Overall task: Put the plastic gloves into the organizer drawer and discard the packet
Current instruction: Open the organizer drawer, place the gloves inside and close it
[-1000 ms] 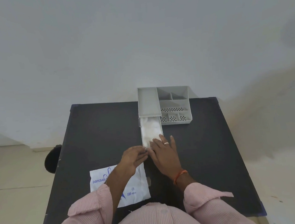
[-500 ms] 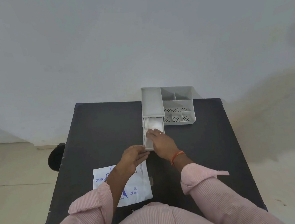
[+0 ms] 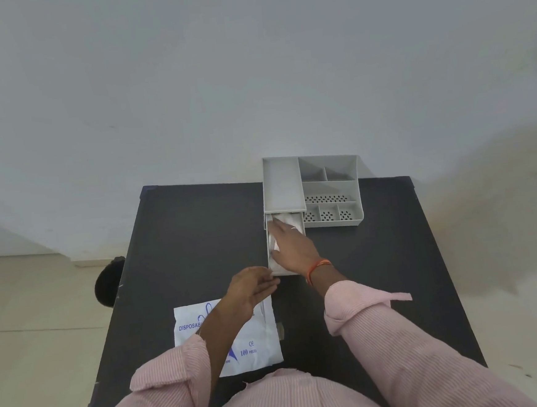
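While the left hand (image 3: 253, 288) rests open at the drawer (image 3: 274, 268) front, the right hand (image 3: 291, 245) has pushed flat, deeper onto the gloves (image 3: 286, 218).

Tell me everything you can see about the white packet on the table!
The packet is a flat white plastic-looking bag with blue print: "DISPOSAB...", "CE" and "100 pieces", plus part of a blue drawing. It lies flat on the dark table, near the person's body, in front of the open drawer. The left forearm crosses over it and hides its middle; I cannot tell whether they touch.

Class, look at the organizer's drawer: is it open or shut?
Open. The drawer is pulled out toward the person, and the right hand presses the plastic gloves inside.
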